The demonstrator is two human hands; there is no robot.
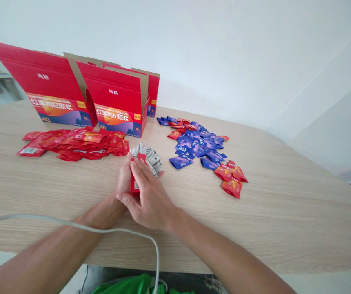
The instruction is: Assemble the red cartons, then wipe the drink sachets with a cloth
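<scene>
Close in front of me, both hands clasp a bundle of sachets, its crinkled grey-white side facing up and a red face with a barcode showing between the hands. My left hand is wrapped around its left side and underneath; most of its fingers are hidden. Across the near side of the bundle lies my right hand, its fingers pressed together over the red part. To the left and beyond is a pile of red sachets. Blue sachets lie scattered to the right, with red-orange sachets beside them.
Open-topped red cartons with raised flaps stand at the back left, a larger-looking carton among them. A white cable crosses above my forearms. The wooden table curves toward the wall at right.
</scene>
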